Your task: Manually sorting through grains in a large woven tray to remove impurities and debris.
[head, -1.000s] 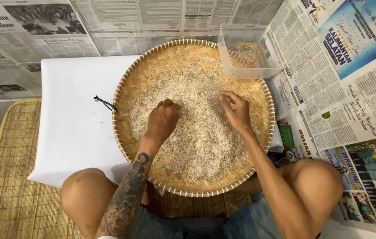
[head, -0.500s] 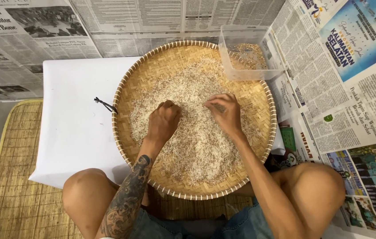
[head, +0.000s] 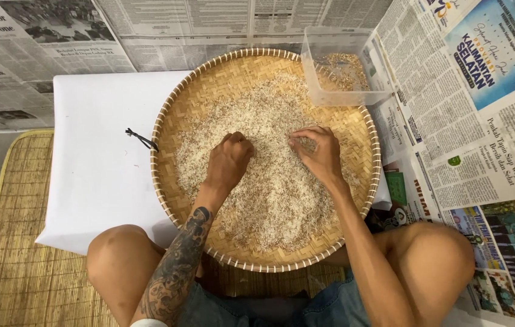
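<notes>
The person sits with knees apart on a straw mat [head: 9,242]. A round woven tray [head: 175,121] lies just past the knees, on a white sheet [head: 100,175]. Rice [head: 269,200] covers most of the tray. The left hand [head: 228,160] rests on the rice with fingers curled in (I cannot tell if it holds any). The right hand [head: 316,151] pinches a few grains. Rice is light, loose and slippery, so fingertips work best. Farther off, a clear box [head: 345,97] sits on the rim. Newspaper [head: 481,139] lies all around.
</notes>
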